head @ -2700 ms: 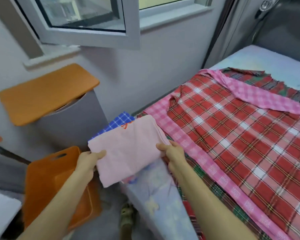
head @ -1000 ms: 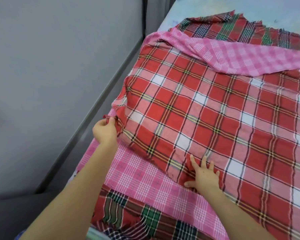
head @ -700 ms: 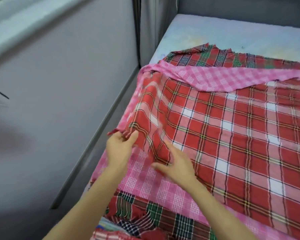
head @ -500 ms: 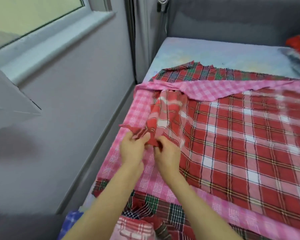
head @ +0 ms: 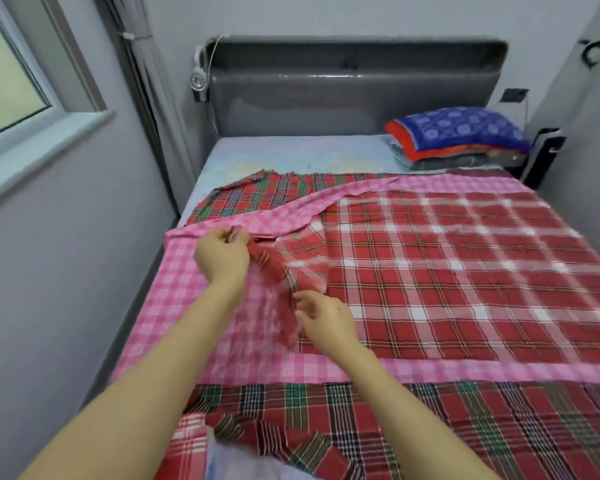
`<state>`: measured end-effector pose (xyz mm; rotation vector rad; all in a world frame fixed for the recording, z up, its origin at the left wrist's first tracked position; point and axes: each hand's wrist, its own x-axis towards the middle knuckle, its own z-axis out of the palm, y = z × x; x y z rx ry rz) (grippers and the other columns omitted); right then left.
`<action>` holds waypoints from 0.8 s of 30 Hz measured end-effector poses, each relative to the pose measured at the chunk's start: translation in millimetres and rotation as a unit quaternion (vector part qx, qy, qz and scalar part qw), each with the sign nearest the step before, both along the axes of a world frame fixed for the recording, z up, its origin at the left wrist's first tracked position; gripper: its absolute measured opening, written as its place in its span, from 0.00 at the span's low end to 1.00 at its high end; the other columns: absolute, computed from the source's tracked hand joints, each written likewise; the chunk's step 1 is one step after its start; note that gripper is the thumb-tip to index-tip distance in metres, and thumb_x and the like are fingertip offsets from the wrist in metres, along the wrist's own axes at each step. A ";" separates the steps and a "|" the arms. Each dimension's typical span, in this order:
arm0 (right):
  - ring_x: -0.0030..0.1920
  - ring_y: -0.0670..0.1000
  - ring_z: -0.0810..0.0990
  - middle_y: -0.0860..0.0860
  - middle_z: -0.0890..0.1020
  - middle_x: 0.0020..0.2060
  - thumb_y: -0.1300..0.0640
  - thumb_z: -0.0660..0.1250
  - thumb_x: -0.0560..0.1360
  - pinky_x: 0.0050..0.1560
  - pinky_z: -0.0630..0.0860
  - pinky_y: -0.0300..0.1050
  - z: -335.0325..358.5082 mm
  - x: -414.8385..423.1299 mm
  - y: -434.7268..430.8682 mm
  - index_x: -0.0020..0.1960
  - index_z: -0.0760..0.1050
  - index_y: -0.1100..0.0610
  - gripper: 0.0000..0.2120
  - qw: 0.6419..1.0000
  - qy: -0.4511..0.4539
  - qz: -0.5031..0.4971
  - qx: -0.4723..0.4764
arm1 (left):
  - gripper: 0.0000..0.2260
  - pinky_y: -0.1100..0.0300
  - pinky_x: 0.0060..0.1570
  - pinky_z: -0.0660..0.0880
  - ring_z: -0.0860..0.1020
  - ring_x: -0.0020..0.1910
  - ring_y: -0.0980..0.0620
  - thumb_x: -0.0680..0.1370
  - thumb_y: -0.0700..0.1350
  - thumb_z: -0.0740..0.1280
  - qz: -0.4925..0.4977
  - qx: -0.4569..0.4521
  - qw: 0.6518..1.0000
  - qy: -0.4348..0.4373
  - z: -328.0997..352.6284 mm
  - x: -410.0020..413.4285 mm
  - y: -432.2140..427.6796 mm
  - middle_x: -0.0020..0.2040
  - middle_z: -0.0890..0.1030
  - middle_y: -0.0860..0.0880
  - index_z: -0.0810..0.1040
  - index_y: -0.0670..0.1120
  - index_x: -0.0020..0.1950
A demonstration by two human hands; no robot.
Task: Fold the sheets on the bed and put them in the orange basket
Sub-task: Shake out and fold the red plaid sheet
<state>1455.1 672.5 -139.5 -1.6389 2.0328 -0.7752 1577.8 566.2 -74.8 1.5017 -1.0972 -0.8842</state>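
Bed (head: 291,154) — left hand (head: 222,254) pinches sheet (head: 447,271) corner.

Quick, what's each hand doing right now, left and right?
Left hand: pinches the red plaid sheet corner.
Right hand: at the sheet's edge; grip cannot be told.

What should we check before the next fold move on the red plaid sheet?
1. Left hand grip on red plaid sheet corner: ok, pinched.
2. Right hand grip on the sheet's edge: cannot tell, blurred.
3. Pink check sheet out of the grip: cannot tell, its fold lies right beside the left hand.
4. Nothing resting on the red plaid sheet: ok.
5. Orange basket in sight: not ok, out of frame.
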 end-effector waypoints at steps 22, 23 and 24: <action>0.46 0.47 0.78 0.48 0.82 0.51 0.56 0.64 0.76 0.49 0.74 0.41 44.4 -519.6 423.6 0.58 0.78 0.53 0.11 0.944 -0.067 -0.322 0.003 | 0.09 0.63 0.43 0.64 0.78 0.48 0.46 0.76 0.43 0.67 -0.293 -0.314 0.878 -0.214 120.2 -580.4 307.2 0.48 0.83 0.43 0.82 0.39 0.49; 0.46 0.47 0.79 0.48 0.82 0.50 0.56 0.64 0.76 0.49 0.75 0.42 43.6 -535.1 432.3 0.58 0.78 0.53 0.11 0.940 -0.071 -0.335 0.005 | 0.09 0.61 0.44 0.66 0.78 0.48 0.46 0.77 0.43 0.67 -0.304 -0.323 0.870 -0.214 118.9 -607.3 316.2 0.47 0.83 0.43 0.82 0.39 0.49; 0.47 0.48 0.79 0.47 0.82 0.47 0.56 0.64 0.77 0.48 0.75 0.42 41.4 -553.5 441.9 0.57 0.78 0.53 0.11 0.937 -0.065 -0.344 0.008 | 0.08 0.58 0.45 0.68 0.78 0.46 0.46 0.76 0.43 0.66 -0.319 -0.322 0.865 -0.214 117.1 -635.3 326.4 0.47 0.83 0.43 0.82 0.39 0.48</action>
